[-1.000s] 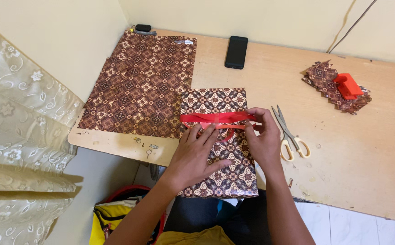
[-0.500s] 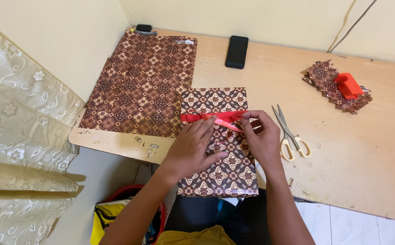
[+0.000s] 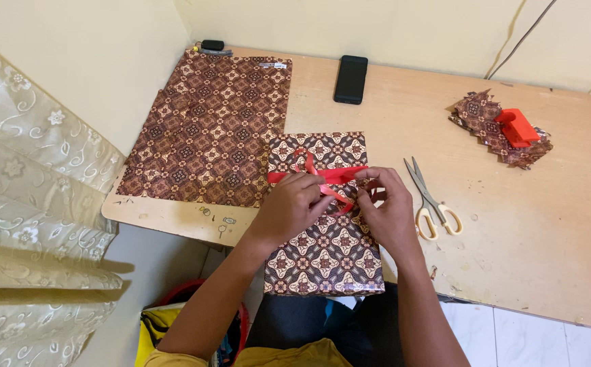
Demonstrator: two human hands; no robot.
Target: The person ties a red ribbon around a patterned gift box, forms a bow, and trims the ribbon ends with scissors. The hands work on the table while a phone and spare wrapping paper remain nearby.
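A red ribbon (image 3: 329, 178) runs across the upper part of a box wrapped in brown patterned paper (image 3: 326, 251), which lies at the near edge of the wooden desk (image 3: 513, 231), overhanging it toward the person. The left hand (image 3: 292, 207) is closed, its fingers pinched on the ribbon near the middle of the box. The right hand (image 3: 387, 207) is closed too, pinching a looped end of the same ribbon just beside the left. Just right of the right hand lie scissors (image 3: 430, 202) with pale handles. To the left of the box a sheet of the same patterned paper (image 3: 207, 126) lies flat. Farther back lies a black phone (image 3: 350, 79); at the far right, a red tape dispenser (image 3: 518, 127) sits on paper scraps (image 3: 486, 119).
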